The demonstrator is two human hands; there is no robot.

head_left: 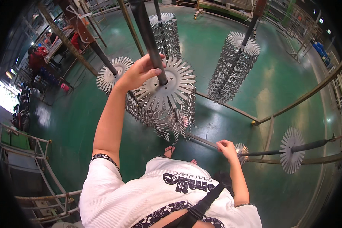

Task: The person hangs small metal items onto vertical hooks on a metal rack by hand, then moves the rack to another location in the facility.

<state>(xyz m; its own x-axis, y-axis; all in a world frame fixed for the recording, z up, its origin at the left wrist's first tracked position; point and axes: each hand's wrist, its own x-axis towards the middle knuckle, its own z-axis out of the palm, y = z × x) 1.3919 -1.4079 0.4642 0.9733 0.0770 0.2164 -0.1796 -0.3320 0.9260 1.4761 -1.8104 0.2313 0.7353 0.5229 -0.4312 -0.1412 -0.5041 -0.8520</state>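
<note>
My left hand [140, 72] is closed around a dark upright rod [150, 41], thumb in front and fingers curling behind it. The rod's lower end meets a grey slotted metal disc [171, 81], with narrow blades fanning out around its rim. Below that disc hang more spiky metal pieces [155, 117], stacked and partly hidden by it. Lower and to the right, my right hand [228, 149] has its fingertips pinched together beside a metal bar [203, 142]. Whether anything small is between those fingertips does not show.
Behind stand spiky metal stacks on rods, one at the back [169, 36] and one to the right [233, 70]. A single slotted disc [292, 150] sits on a horizontal rod at right. Rusty frame bars [304, 93] cross the green floor [277, 68]. Another person [40, 60] is at far left.
</note>
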